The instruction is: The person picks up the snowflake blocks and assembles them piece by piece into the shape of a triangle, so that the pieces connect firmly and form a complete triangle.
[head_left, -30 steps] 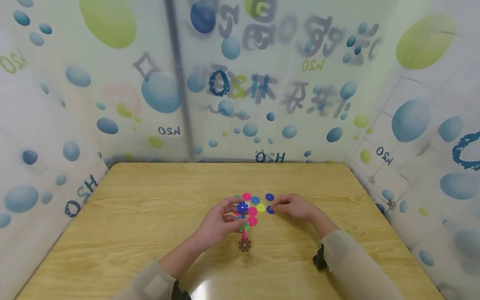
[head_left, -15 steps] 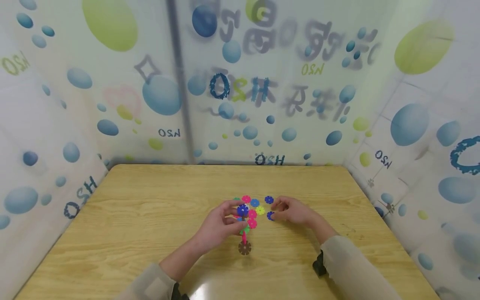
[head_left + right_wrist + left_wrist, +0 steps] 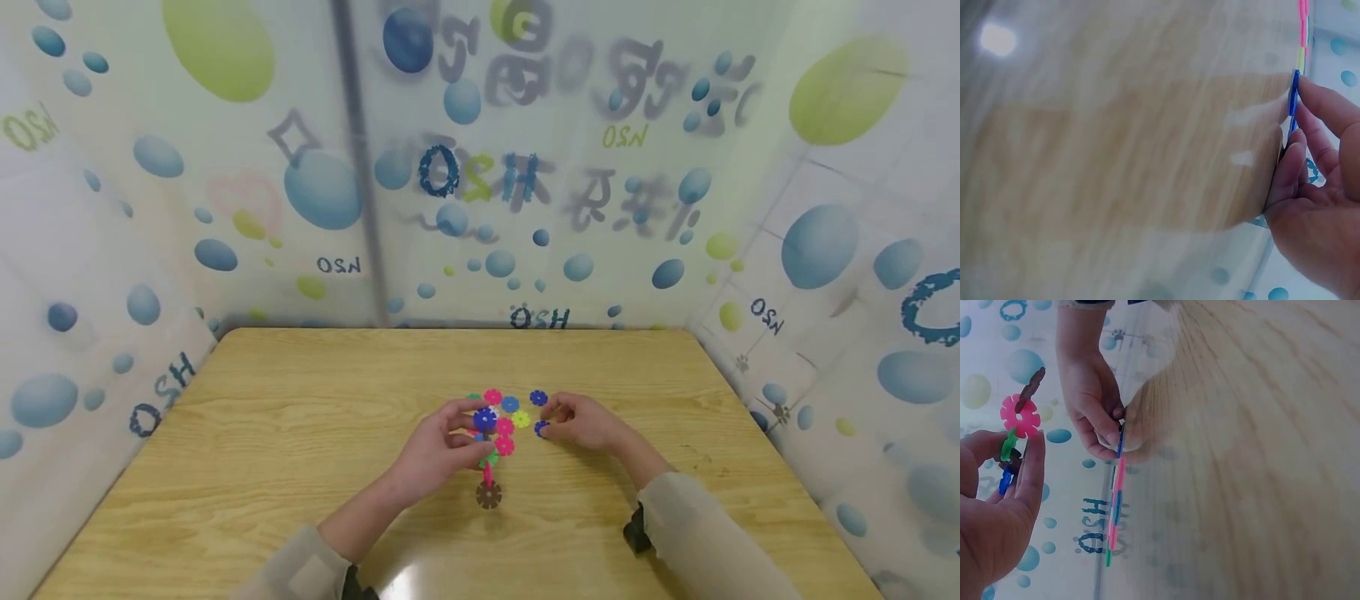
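Note:
Held in my left hand (image 3: 433, 450) is a linked chain of snowflake discs, raised above the tabletop. A dark blue disc (image 3: 485, 418) is at its upper end, and a brown disc (image 3: 489, 494) hangs lowest below a pink disc (image 3: 1020, 416) and a green disc (image 3: 1009, 445). My right hand (image 3: 588, 422) has its thumb and fingertips at the edge of a loose blue snowflake disc (image 3: 541, 429) lying low at the tabletop. In the right wrist view this blue disc (image 3: 1294, 94) shows edge-on, between two digits.
Several loose discs lie flat between the hands: a yellow disc (image 3: 521, 419), a light blue disc (image 3: 510, 404), pink discs (image 3: 505, 446) and another dark blue disc (image 3: 538, 398). The wooden table (image 3: 315, 375) meets a patterned wall (image 3: 480, 283) behind.
The blue disc at my right hand has slid slightly toward me, away from the yellow disc, and my right forefinger has lifted a little. My left hand holds the chain in the same place.

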Motion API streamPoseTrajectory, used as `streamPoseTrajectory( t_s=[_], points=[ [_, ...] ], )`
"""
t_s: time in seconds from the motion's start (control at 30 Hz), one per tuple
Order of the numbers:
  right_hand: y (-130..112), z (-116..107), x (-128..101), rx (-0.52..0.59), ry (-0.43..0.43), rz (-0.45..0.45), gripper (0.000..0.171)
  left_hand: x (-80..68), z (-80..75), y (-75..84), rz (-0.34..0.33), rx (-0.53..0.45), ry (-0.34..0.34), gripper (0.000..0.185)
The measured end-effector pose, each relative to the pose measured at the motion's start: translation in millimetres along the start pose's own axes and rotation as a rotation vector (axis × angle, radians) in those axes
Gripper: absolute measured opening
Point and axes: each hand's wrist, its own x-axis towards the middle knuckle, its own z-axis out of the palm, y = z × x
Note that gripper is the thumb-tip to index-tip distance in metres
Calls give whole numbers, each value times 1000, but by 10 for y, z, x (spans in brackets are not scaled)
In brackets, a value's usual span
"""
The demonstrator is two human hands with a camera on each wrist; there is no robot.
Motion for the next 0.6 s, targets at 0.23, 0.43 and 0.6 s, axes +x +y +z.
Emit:
streamPoseTrajectory(
  t_s=[0.23,0.43,0.6],
  points=[
    [-2,29,-4,-10,5,4,26,-12,-13,-9,-5,3,2,67],
    [14,18,-4,-4,13,9,26,-10,-9,-6,5,-13,-6,68],
    [-3,31,-35,1,53,9,25,-19,-30,8,9,-13,-10,69]
  ],
)
